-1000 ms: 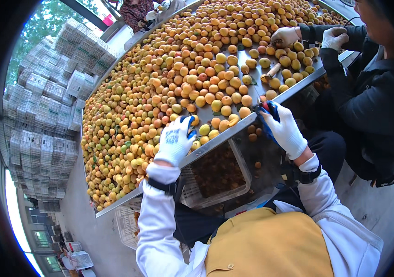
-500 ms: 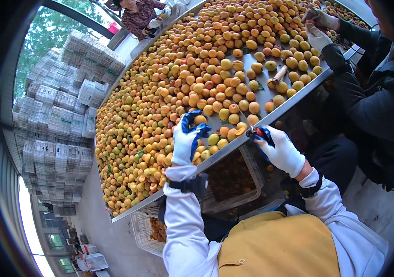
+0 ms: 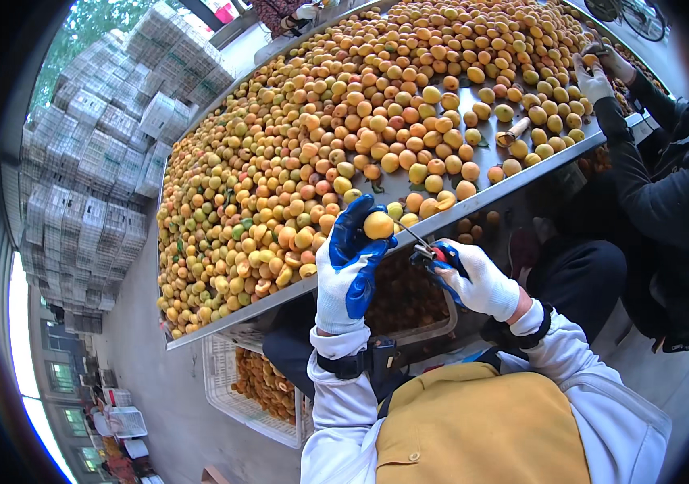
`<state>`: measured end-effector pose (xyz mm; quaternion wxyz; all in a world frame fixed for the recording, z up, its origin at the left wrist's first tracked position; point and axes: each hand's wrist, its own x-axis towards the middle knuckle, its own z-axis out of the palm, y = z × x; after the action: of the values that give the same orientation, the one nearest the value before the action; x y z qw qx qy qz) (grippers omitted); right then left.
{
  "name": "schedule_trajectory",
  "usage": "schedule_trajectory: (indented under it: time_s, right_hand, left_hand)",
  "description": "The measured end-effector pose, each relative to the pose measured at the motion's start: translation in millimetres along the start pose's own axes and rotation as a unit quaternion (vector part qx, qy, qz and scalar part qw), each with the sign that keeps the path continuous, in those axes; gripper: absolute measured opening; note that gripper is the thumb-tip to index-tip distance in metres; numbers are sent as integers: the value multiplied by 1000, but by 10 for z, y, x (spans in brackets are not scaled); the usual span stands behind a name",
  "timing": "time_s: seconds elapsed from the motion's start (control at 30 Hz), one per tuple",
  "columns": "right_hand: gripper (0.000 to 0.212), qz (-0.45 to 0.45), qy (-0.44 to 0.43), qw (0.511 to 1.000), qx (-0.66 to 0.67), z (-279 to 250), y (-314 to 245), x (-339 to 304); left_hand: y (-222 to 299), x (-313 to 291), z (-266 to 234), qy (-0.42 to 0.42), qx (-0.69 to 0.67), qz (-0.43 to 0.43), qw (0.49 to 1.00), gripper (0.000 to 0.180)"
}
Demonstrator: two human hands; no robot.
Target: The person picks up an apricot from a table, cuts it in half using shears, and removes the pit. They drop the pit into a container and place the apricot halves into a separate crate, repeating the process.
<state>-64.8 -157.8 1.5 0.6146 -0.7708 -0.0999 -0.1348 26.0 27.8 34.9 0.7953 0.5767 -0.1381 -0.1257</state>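
My left hand, in a white glove with blue coated fingers, is closed round a yellow-orange apricot over the near edge of the table. Gripped in my right hand, gloved the same way, is a thin metal tool with red on its handle. The tool's tip reaches up to the apricot's right side; whether it has gone into the fruit I cannot tell. Just beyond my hands spreads a big heap of apricots, and a split one lies close to the table's rim.
Under the table edge stands a white plastic crate of split apricots. A wooden-handled tool lies among the fruit. At right, a co-worker's gloved hands work over the heap. Tall stacks of crates rise at left.
My left hand has come nearer with an apricot clearly in its fingers. My right hand has shifted slightly left and down, bringing the tool to the fruit. The view has turned a little.
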Motion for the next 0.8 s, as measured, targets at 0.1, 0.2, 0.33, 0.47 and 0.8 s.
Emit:
schedule_trajectory:
  time_s: [0.1,0.2,0.33,0.47,0.8]
  right_hand:
    - [16,4,-29,1000,3,42,11,-4]
    - [17,8,-53,999,-8,52,18,-14]
    - [17,-1,-63,998,-27,14,17,-17]
    - [18,-2,-101,994,-38,-36,37,-5]
    - [15,-1,-127,990,-55,-40,43,-28]
  left_hand:
    - [3,-69,-61,-5,18,-6,1000,45]
    - [29,-107,-75,-14,2,-8,1000,41]
    - [17,-138,-169,-81,-53,-36,995,42]
    - [9,-170,-153,-88,-103,-53,989,40]
    - [-56,-202,-168,-77,-105,-34,991,39]
